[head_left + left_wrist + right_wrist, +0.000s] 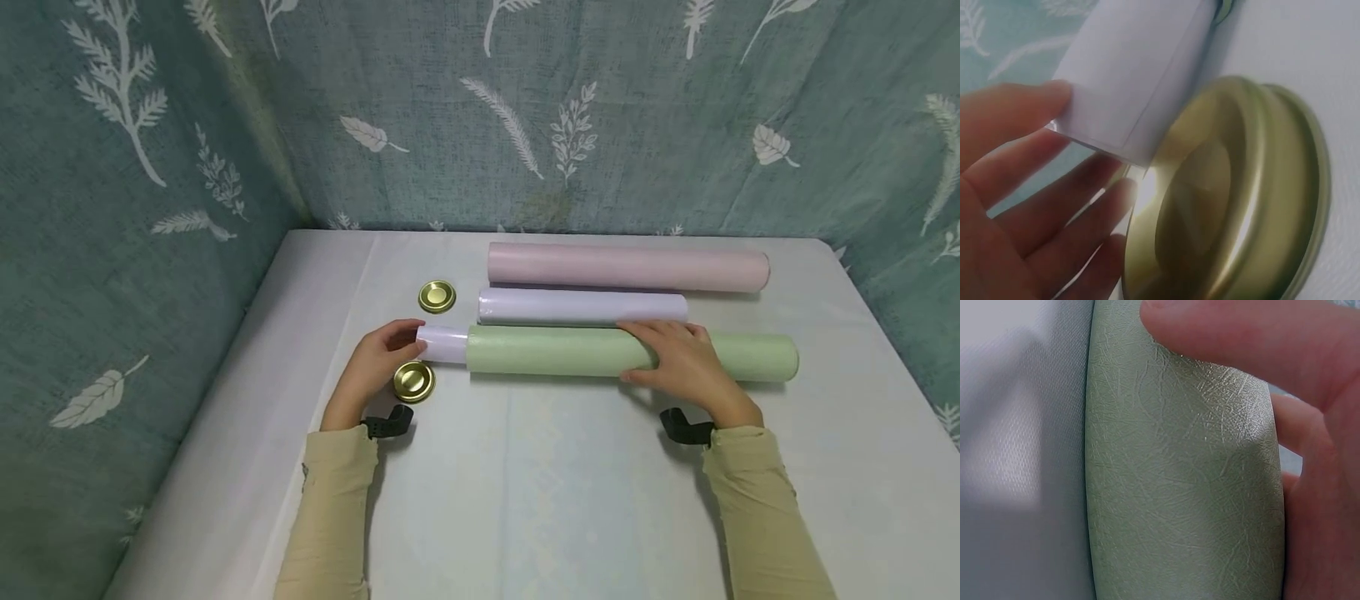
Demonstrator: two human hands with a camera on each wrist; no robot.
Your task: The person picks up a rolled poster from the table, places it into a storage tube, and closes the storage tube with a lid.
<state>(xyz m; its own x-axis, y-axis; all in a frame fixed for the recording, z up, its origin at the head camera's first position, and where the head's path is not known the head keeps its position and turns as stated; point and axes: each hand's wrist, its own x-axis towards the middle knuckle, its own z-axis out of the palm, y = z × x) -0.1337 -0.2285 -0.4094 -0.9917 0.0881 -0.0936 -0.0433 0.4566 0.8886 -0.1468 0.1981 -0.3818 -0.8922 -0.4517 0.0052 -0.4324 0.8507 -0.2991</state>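
A long green tube (547,350) lies crosswise on the table, with a textured surface in the right wrist view. From its left end sticks out a narrower pale lavender roll (446,344). My left hand (380,360) pinches the outer end of this roll; the left wrist view shows the thumb (1041,103) on its side and the other fingers around its edge. My right hand (684,364) grips the green tube right of its middle, thumb in front and fingers over the back. Close below the left fingers sits a gold metal lid (414,382).
Just behind the green tube lies a shorter lavender tube (581,307). Farther back is a long pink tube (628,267). A second gold lid (437,296) lies left of the lavender tube. Green leaf-patterned cloth (420,100) hangs behind the white-covered table (570,492) and at its sides.
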